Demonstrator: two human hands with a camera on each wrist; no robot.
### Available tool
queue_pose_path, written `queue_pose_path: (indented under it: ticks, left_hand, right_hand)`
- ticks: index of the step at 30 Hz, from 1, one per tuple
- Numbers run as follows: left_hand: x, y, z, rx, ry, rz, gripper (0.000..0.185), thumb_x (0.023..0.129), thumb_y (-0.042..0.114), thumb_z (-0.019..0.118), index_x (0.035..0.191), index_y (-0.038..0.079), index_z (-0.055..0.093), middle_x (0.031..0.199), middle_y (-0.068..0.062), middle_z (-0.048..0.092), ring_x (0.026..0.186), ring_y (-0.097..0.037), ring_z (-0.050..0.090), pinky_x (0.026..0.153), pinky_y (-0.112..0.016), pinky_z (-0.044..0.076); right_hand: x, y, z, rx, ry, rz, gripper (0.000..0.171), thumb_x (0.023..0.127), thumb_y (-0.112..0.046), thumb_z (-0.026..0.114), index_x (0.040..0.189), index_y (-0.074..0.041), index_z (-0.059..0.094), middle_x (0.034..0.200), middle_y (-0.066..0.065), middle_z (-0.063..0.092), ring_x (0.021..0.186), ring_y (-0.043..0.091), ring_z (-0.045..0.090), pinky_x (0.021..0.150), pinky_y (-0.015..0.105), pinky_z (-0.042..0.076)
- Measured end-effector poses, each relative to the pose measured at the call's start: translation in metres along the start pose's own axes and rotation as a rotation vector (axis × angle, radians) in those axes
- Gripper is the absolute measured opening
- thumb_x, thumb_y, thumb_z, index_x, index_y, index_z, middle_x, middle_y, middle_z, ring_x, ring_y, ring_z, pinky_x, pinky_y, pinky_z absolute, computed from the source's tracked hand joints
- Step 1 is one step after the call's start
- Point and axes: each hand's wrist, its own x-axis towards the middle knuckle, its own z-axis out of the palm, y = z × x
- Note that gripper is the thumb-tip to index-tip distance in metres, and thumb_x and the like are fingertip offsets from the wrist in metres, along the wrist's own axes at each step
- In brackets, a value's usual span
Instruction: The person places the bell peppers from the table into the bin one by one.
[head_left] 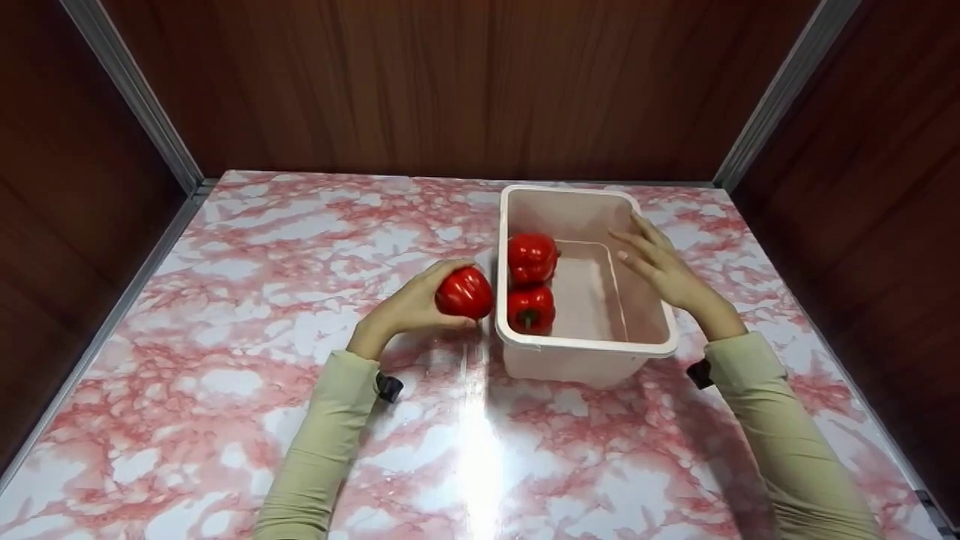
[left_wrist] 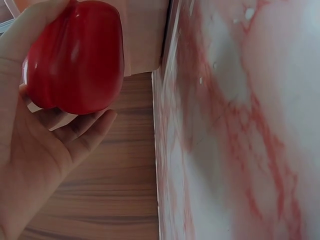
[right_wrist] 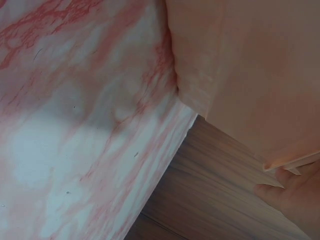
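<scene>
Left hand (head_left: 409, 307) grips a red bell pepper (head_left: 465, 292), fingers curled round it, just above the marble-patterned table (head_left: 225, 360) and just beside the left outer wall of the pink plastic bin (head_left: 600, 349). Right hand (head_left: 664, 266) lies with straight fingers resting on the bin's right rim and holds nothing. Two more red peppers, the far one (head_left: 532, 257) and the near one (head_left: 531, 308), sit inside the bin against its left wall, between the two hands and touching each other.
</scene>
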Motion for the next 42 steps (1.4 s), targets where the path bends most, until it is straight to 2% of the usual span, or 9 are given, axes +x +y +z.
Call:
queue_pose_path:
  ticks: [12, 19, 24, 32, 35, 42]
  left_hand:
    - [0.002, 0.002, -0.003, -0.032, 0.022, 0.010, 0.084, 0.065, 0.045, 0.081, 0.136, 0.034, 0.037, 0.132, 0.000, 0.046, 0.116, -0.018, 0.050, 0.094, -0.041, 0.044]
    - [0.000, 0.005, -0.006, -0.028, 0.034, 0.012, 0.087, 0.066, 0.044, 0.081, 0.139, 0.025, 0.037, 0.136, -0.001, 0.043, 0.119, -0.019, 0.048, 0.094, -0.042, 0.044]
    - [-0.001, 0.008, -0.008, -0.027, 0.049, 0.005, 0.086, 0.066, 0.040, 0.082, 0.139, 0.027, 0.037, 0.137, 0.000, 0.043, 0.119, -0.018, 0.048, 0.095, -0.041, 0.044]
    - [-0.004, 0.008, -0.011, -0.040, 0.078, 0.005, 0.087, 0.065, 0.034, 0.084, 0.139, 0.023, 0.039, 0.135, -0.001, 0.045, 0.118, -0.018, 0.048, 0.095, -0.040, 0.043]
    - [-0.004, 0.009, -0.012, -0.035, 0.089, 0.016, 0.086, 0.065, 0.035, 0.084, 0.138, 0.025, 0.039, 0.135, 0.000, 0.045, 0.119, -0.018, 0.048, 0.096, -0.040, 0.043]
    - [-0.002, 0.011, -0.017, -0.028, 0.091, 0.044, 0.086, 0.068, 0.047, 0.078, 0.139, 0.021, 0.038, 0.136, 0.000, 0.044, 0.120, -0.019, 0.048, 0.097, -0.041, 0.042]
  right_hand:
    - [-0.001, 0.001, -0.001, 0.004, 0.000, -0.004, 0.044, 0.097, -0.030, 0.047, 0.137, -0.012, 0.046, 0.154, 0.016, 0.007, 0.140, 0.038, 0.003, 0.105, 0.065, 0.004]
    - [-0.001, 0.000, -0.001, 0.005, 0.005, -0.007, 0.044, 0.097, -0.028, 0.048, 0.138, -0.011, 0.045, 0.155, 0.015, 0.006, 0.140, 0.039, 0.005, 0.105, 0.065, 0.006]
    - [0.000, 0.000, -0.001, 0.011, 0.003, -0.004, 0.045, 0.096, -0.027, 0.048, 0.137, -0.010, 0.045, 0.154, 0.016, 0.006, 0.139, 0.040, 0.004, 0.105, 0.065, 0.006]
    - [0.000, 0.000, 0.001, 0.012, -0.002, -0.004, 0.045, 0.096, -0.030, 0.048, 0.137, -0.010, 0.046, 0.154, 0.017, 0.007, 0.140, 0.039, 0.002, 0.106, 0.064, 0.003]
    - [0.000, 0.000, 0.002, 0.007, 0.000, -0.011, 0.045, 0.096, -0.030, 0.048, 0.136, -0.010, 0.046, 0.154, 0.017, 0.008, 0.140, 0.039, 0.003, 0.106, 0.064, 0.003]
    - [0.000, 0.000, 0.000, -0.011, 0.002, -0.016, 0.045, 0.096, -0.030, 0.048, 0.136, -0.009, 0.046, 0.154, 0.017, 0.008, 0.139, 0.040, 0.004, 0.106, 0.065, 0.004]
